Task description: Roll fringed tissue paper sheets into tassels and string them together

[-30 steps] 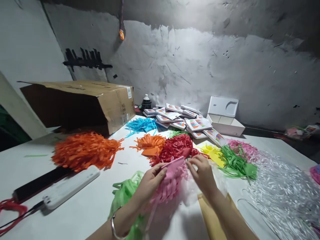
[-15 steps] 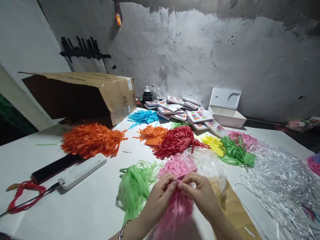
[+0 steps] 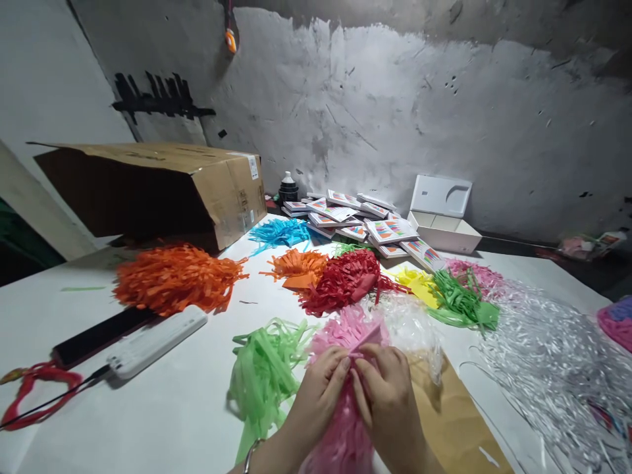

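Observation:
Both my hands meet at the front of the table over a pink paper tassel (image 3: pixel 340 428), whose fringe hangs down between them. My left hand (image 3: pixel 323 385) pinches its twisted top from the left. From the other side my right hand (image 3: pixel 388 388) pinches the same spot, thumb and fingers drawn together. A narrow pink strip (image 3: pixel 368 337) sticks up past the right fingers. Just behind lies a heap of pink fringe (image 3: pixel 340 326); where it ends and the held tassel begins is hidden by my fingers. Light green streamers (image 3: pixel 264 372) lie beside my left hand.
Orange fringe (image 3: pixel 172 276), red fringe (image 3: pixel 345 280) and blue fringe (image 3: pixel 279 234) lie farther back. At left are a white power bank (image 3: pixel 158 342) and a cardboard box (image 3: pixel 227 197). Silver tinsel (image 3: pixel 553 355) spreads at right, near brown paper (image 3: pixel 454 415). Small packs (image 3: pixel 390 230) are piled behind.
My right hand has turned more upright, its fingers curling closer in around the pinched top. The pink strip now points more steeply up. The view has shifted slightly.

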`<state>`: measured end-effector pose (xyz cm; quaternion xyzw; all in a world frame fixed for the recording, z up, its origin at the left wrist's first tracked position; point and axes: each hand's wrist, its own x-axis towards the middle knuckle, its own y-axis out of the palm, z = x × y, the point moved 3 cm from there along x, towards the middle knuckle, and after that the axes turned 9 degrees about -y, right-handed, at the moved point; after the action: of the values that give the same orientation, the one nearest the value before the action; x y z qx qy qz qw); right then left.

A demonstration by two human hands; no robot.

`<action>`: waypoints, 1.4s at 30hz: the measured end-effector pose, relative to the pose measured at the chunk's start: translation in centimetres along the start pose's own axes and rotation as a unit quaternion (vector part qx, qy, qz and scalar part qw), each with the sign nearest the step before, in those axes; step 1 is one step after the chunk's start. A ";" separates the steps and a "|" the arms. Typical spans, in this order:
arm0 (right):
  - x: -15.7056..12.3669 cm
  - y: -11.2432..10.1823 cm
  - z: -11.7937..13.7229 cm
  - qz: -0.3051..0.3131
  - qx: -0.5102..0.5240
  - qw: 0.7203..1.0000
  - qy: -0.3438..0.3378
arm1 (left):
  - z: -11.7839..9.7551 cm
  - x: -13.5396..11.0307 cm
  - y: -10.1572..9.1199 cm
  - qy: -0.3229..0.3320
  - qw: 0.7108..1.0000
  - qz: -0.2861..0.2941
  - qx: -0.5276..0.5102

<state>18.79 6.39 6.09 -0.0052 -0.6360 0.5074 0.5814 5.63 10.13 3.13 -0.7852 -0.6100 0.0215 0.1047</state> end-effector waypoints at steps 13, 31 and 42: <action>0.5 0.6 -4.0 0.074 0.310 0.918 0.237 | -0.2 0.5 -1.1 0.021 0.993 0.042 0.105; 0.4 -0.5 -4.4 0.096 0.230 0.945 0.212 | -0.5 0.0 -0.9 0.288 0.905 0.011 0.313; -3.1 -3.6 -9.9 -0.225 0.239 0.860 0.391 | -3.4 0.6 -6.3 0.251 0.956 -0.093 0.122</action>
<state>29.27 9.10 4.34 0.0788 -0.1999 0.4556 0.8639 0.30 11.70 7.71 -0.6866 -0.6269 -0.1113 0.3509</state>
